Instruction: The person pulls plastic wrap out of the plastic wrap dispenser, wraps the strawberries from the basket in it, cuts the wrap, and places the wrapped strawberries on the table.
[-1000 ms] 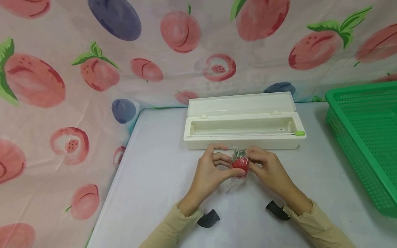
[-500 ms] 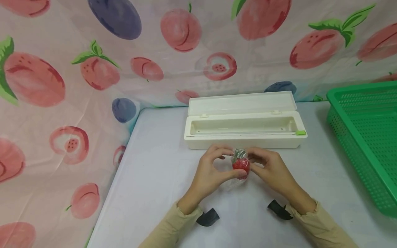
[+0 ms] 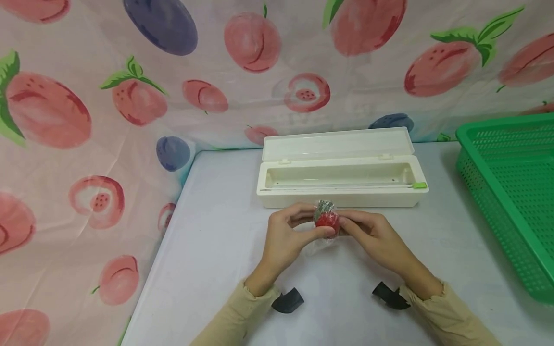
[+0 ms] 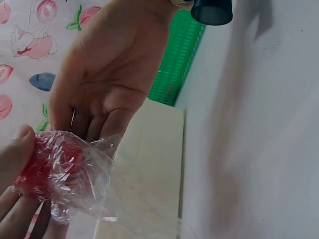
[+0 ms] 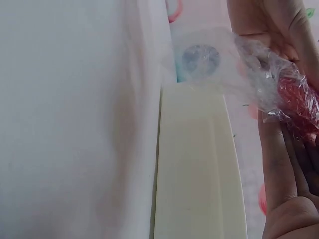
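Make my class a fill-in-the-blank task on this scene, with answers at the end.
The wrapped thing between the left hand and right hand is mostly the colour ____.
The lid of the white box is not closed but ____.
The basket is the colour ____.
In the head view, the box lies to the ____ of the basket.
Missing words: red; open; green; left.
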`<action>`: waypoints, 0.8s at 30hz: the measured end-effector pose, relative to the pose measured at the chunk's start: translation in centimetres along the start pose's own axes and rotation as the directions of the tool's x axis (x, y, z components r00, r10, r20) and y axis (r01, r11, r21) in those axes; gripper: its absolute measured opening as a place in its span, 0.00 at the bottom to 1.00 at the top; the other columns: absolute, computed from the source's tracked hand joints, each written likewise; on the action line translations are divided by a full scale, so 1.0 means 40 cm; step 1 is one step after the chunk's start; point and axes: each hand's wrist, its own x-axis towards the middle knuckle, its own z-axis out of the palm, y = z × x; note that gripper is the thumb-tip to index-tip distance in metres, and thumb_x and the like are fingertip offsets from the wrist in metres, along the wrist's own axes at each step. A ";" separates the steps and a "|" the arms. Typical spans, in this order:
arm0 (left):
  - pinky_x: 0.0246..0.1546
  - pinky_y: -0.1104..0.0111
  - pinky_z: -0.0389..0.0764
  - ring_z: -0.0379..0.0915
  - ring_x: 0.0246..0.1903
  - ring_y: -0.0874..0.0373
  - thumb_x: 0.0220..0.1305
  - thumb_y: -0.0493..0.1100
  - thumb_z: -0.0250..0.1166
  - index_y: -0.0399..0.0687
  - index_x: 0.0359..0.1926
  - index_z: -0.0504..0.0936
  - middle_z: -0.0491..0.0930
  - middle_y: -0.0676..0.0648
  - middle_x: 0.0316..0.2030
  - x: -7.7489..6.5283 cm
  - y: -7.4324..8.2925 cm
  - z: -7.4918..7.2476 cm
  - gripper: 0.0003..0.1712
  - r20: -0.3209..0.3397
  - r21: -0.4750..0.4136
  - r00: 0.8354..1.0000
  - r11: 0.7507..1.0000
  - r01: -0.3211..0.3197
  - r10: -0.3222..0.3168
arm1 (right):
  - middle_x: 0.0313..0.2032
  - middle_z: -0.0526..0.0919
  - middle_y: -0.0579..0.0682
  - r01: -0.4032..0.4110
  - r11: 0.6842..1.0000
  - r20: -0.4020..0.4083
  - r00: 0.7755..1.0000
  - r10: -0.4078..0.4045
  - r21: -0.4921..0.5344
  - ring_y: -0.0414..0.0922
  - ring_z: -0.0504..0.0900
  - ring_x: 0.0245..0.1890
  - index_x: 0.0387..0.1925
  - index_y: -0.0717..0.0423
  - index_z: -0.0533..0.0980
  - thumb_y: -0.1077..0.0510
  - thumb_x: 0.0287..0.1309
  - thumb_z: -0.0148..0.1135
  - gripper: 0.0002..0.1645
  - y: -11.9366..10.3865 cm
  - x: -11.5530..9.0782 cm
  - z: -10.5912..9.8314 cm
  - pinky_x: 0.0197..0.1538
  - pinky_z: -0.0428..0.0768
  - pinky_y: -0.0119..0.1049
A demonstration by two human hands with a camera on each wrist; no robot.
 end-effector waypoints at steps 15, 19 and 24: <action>0.43 0.66 0.85 0.87 0.40 0.52 0.45 0.32 0.79 0.39 0.53 0.82 0.87 0.40 0.43 0.006 0.001 0.001 0.31 -0.010 -0.159 0.991 0.979 0.130 -0.133 | 0.53 0.82 0.64 -0.099 0.993 0.022 0.995 0.097 0.064 0.37 0.86 0.46 0.59 0.70 0.75 0.61 0.68 0.61 0.22 -0.009 -0.002 -0.003 0.47 0.84 0.30; 0.43 0.65 0.85 0.87 0.40 0.52 0.45 0.32 0.79 0.38 0.54 0.81 0.87 0.39 0.42 0.004 -0.001 0.000 0.31 -0.009 -0.171 0.991 0.977 0.131 -0.135 | 0.54 0.82 0.62 -0.097 0.993 0.034 0.995 0.095 0.065 0.37 0.85 0.48 0.59 0.69 0.74 0.61 0.66 0.63 0.23 -0.005 -0.002 -0.005 0.48 0.84 0.30; 0.42 0.65 0.86 0.87 0.39 0.51 0.46 0.32 0.79 0.39 0.55 0.80 0.87 0.39 0.42 0.005 -0.007 -0.002 0.32 -0.014 -0.177 0.990 0.975 0.133 -0.137 | 0.51 0.84 0.57 -0.070 0.997 0.052 0.996 0.068 0.045 0.41 0.85 0.46 0.60 0.66 0.74 0.61 0.61 0.68 0.27 -0.003 -0.001 -0.002 0.48 0.84 0.34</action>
